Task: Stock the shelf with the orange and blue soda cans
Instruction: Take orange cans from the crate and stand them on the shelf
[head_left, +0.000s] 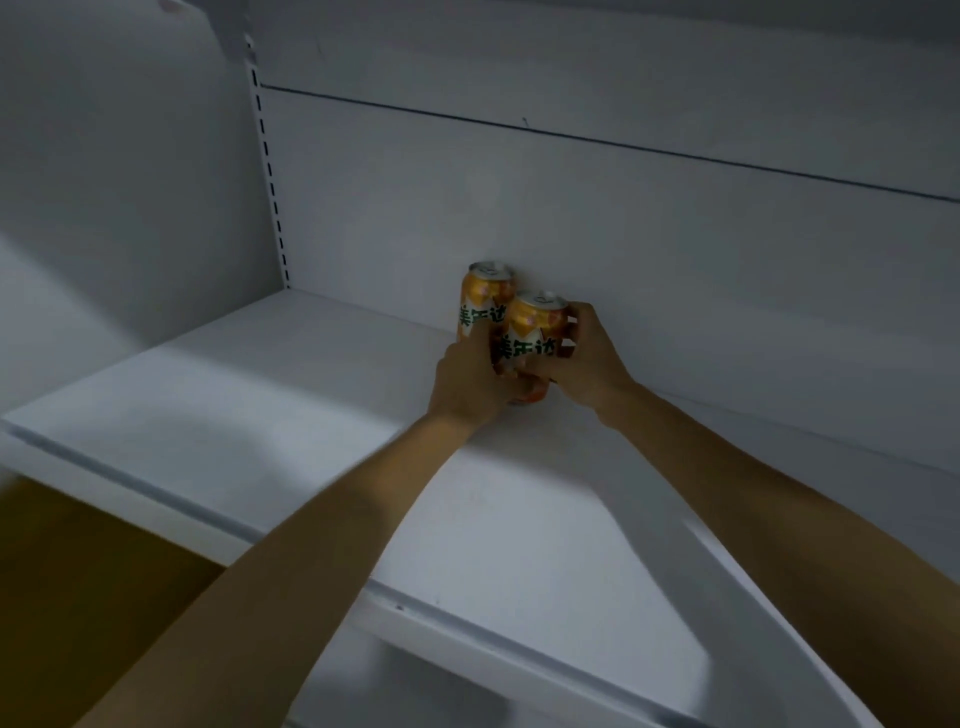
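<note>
Orange metal shows between your two hands: two orange cans stand upright and touching at the back of the white shelf (218, 415), close to the back panel (623, 234). Your left hand (467, 382) reaches in from the lower left with the forearm stretched long across the shelf; its fingers curl round the base of the front can (532, 332), and the hand also covers the bottom of the rear can (483, 299), though you cannot tell whether it grips that one too. Your right hand (589, 358) comes in from the lower right, wrist bent slightly inward, its grip closed on the right side of the front can with fingers wrapped high on the can wall and the thumb low in front. Both can tops face up, pull tabs visible, green lettering on the labels turned toward you. A slotted upright (267, 171) runs up the left corner behind the shelf. Brown cardboard (78, 597) shows below the shelf edge at lower left.
</note>
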